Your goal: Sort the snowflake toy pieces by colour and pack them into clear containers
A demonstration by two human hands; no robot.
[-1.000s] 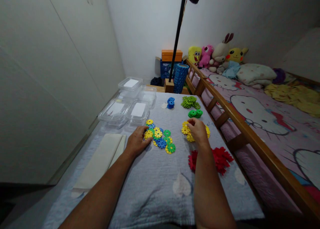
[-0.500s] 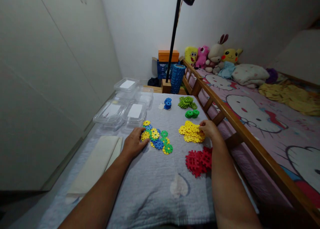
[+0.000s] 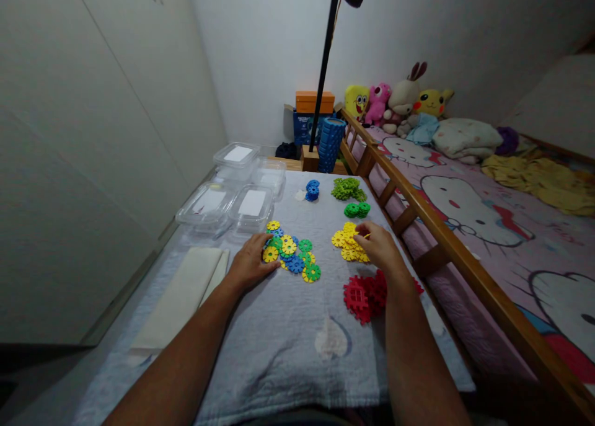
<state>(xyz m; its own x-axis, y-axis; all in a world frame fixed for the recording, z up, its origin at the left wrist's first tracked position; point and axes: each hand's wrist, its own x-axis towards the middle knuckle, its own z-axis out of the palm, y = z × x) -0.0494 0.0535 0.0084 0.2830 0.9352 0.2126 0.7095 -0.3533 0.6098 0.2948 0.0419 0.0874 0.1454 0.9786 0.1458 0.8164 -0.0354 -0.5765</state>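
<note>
My left hand (image 3: 252,260) rests on the cloth at the left edge of a mixed pile of yellow, blue and green notched plastic discs (image 3: 295,264). Its thumb and fingers are apart, touching or very near the outermost discs. Over the right part of a heap of yellow discs (image 3: 349,239) is my right hand (image 3: 377,247), fingers bent and thumb apart from the index finger; no disc shows between them. Part of the heap is hidden under this hand. Red square notched pieces (image 3: 359,297) lie nearer me, partly covered by my right forearm.
Farther back are blue discs (image 3: 312,191), dark green discs (image 3: 357,210) and light green pieces (image 3: 346,189). Several clear lidded boxes (image 3: 251,204) and a folded cream cloth (image 3: 179,297) lie left. A wooden bed rail (image 3: 404,198) runs along the right; a black pole (image 3: 324,66) stands behind.
My right hand has moved left from the yellow heap's right edge to over its right part. The left hand stays by the mixed discs. The view has shifted slightly.
</note>
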